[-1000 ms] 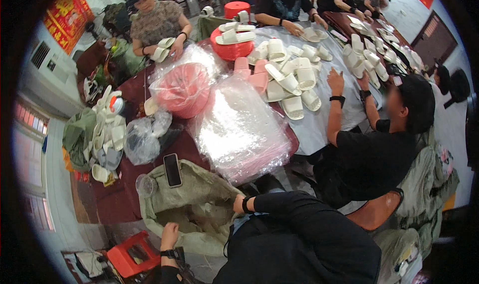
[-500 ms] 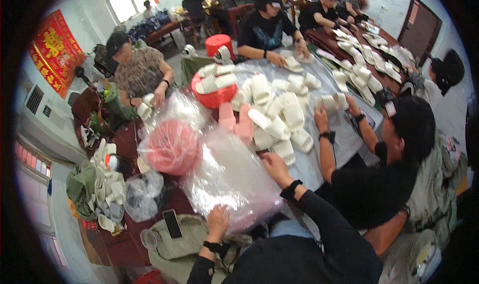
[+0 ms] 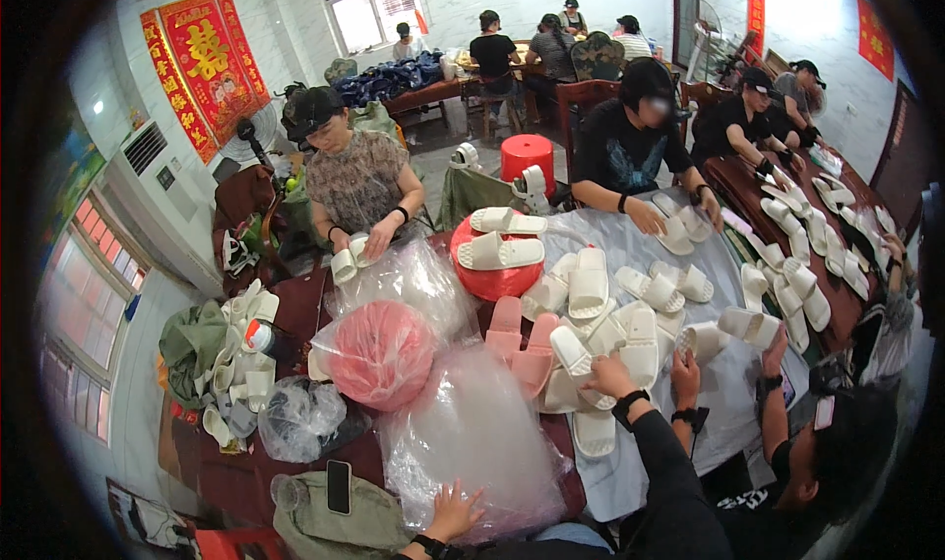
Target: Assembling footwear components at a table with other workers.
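My left hand (image 3: pixel 454 511) lies with spread fingers on the near edge of a stack of clear plastic bags (image 3: pixel 472 432). Toward the right, my right hand (image 3: pixel 612 375) is in a heap of cream slippers, its fingers bent around the near end of one cream slipper (image 3: pixel 571 353); the fingertips are partly hidden. A pair of pink slippers (image 3: pixel 534 358) lies just left of that slipper, beyond the bags. Another cream slipper (image 3: pixel 595 432) sits close below my right wrist.
A plastic-wrapped pink bundle (image 3: pixel 379 353) stands beyond the bags. At right, a co-worker's hands (image 3: pixel 686 378) hold slippers close to my right arm. Two more people handle slippers across the table. A phone (image 3: pixel 338 486) rests on a grey-green cloth (image 3: pixel 325 526) at left.
My right hand has moved from the bags' edge away into the slipper heap, reaching a cream slipper. My left hand stays at the bags, fingers now spread. The view has shifted.
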### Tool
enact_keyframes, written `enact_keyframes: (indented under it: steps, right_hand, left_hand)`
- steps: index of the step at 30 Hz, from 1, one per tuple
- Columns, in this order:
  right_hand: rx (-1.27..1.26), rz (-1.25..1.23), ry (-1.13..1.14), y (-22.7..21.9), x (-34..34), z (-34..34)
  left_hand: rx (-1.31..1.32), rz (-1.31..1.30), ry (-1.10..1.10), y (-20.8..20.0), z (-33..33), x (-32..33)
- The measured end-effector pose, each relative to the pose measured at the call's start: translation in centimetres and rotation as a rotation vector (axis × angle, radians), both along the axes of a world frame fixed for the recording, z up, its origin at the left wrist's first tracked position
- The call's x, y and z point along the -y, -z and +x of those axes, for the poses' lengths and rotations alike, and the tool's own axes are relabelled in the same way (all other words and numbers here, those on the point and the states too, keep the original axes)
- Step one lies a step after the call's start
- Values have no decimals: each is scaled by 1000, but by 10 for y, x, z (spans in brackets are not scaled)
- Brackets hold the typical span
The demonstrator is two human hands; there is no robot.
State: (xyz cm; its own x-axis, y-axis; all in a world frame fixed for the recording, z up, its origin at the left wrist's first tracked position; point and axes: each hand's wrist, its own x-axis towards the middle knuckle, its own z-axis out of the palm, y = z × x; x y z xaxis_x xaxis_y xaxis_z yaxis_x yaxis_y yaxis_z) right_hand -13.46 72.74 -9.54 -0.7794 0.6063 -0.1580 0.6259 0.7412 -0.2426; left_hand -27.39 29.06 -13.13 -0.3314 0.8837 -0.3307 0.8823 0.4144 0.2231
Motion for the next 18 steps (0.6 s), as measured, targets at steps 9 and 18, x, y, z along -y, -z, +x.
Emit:
enact_keyframes:
  steps: [9,18]
  right_hand:
    - [149,2,346,-10,-58,17]
    - [302,-80,166,31,-72,15]
  left_hand:
    - [75,-70,-12,24,-4,-11]
    - [-85,8,15,16,1,-4]
